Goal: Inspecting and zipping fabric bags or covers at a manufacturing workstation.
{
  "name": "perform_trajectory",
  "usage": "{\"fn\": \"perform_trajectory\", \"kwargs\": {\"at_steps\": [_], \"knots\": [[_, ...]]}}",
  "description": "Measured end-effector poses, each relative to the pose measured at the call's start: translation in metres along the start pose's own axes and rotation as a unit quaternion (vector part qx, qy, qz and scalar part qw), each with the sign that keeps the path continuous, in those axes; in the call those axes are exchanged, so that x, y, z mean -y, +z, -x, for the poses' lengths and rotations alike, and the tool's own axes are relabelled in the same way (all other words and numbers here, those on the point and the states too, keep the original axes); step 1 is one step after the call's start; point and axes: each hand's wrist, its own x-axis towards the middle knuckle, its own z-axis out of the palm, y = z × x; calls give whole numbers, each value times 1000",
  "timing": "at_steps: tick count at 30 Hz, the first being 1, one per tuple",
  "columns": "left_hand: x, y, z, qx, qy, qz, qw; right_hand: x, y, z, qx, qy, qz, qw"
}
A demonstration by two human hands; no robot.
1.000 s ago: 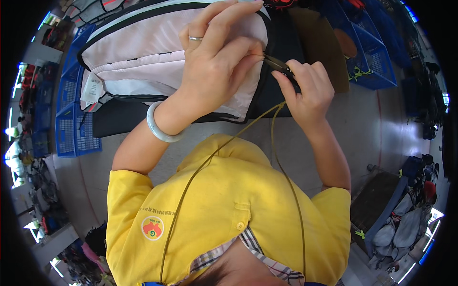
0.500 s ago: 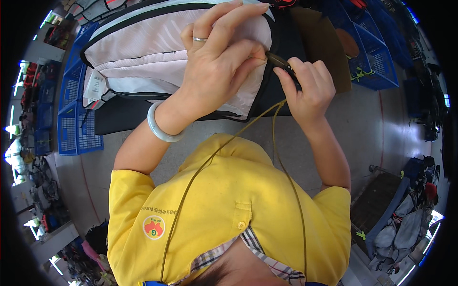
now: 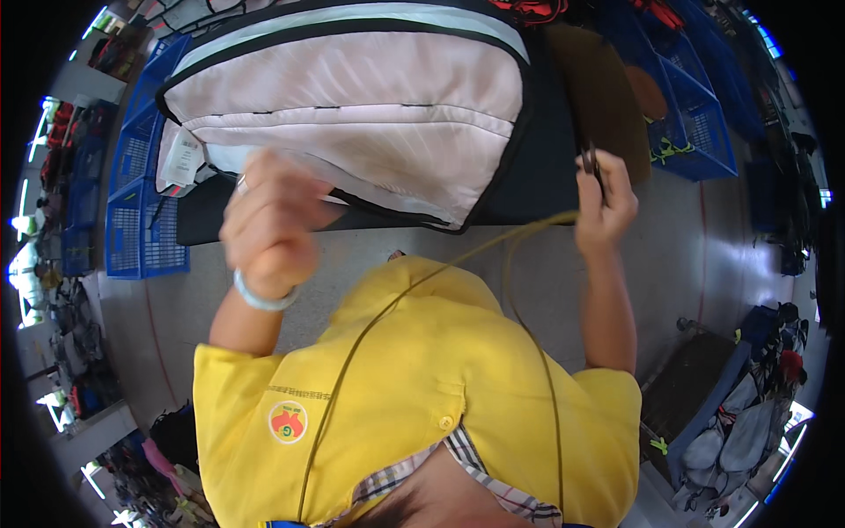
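Spread on the dark table [image 3: 554, 132] lies an open bag or case [image 3: 352, 79] with pale pink lining and black-edged seams. My left hand [image 3: 273, 216], with a ring and a pale bangle, is smeared by motion over the bag's near left edge. It seems apart from the fabric, but its fingers cannot be made out. To the right of the bag, my right hand [image 3: 606, 202] is closed around small dark thread snips [image 3: 591, 163], their tips pointing away from me. An olive cord [image 3: 387, 295] runs from that hand to my neck.
Blue plastic crates [image 3: 145, 229] are stacked at the left, and more blue crates [image 3: 695, 114] stand at the far right. A brown board or carton [image 3: 598, 97] borders the table's right side. A white label [image 3: 183, 158] sticks out at the bag's left corner.
My left hand has let go of the bag's right edge and swung left toward me. My right hand has drawn the snips away to the right. The lining now lies more fully exposed.
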Motion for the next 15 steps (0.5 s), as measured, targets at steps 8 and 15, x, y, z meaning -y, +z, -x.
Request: {"fn": "perform_trajectory", "kwargs": {"at_steps": [8, 15], "knots": [[48, -71, 267, -258, -631, -141, 718, -25, -6, 47, 320, 134, -17, 938], [108, -37, 224, -74, -595, -78, 797, -121, 113, 110, 331, 178, -51, 925]]}}
